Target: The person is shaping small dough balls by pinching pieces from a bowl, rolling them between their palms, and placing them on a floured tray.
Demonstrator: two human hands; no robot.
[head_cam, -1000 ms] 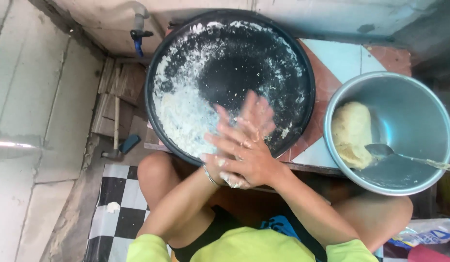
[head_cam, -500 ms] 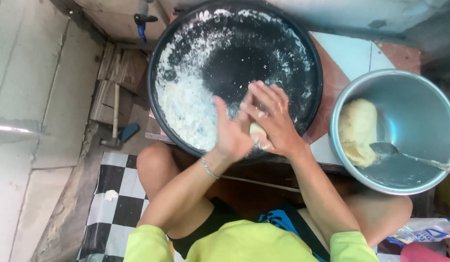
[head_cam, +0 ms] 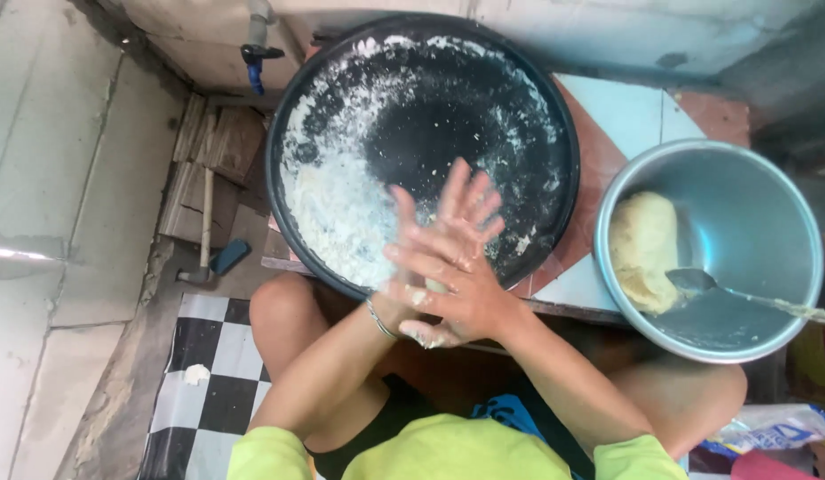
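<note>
Both hands meet at the centre of the frame, pressed palm to palm over the near rim of a large round black tray (head_cam: 537, 98). The right hand (head_cam: 461, 289) lies on top, fingers spread and pointing toward the left of the frame. The left hand (head_cam: 439, 227) sits beneath it, fingers pointing toward the top of the frame. A small piece of pale dough (head_cam: 434, 286) shows between the palms, mostly covered; each grip is flat and pressed around it rather than curled, and bits of white flour cling to the skin. A thin bracelet (head_cam: 379, 318) circles the left wrist.

The tray rests on a tiled tabletop (head_cam: 625, 116) and carries a drift of white flour (head_cam: 337, 209) on its left half, while its right half is mostly bare black. At the right of the frame a metal bowl (head_cam: 768, 222) stands just beside the tray. It holds a lump of yellowish dough (head_cam: 643, 249) against its left wall, with a spoon (head_cam: 697, 282) lying next to the lump. At the lower left lies a black-and-white chequered floor mat (head_cam: 208, 391).
</note>
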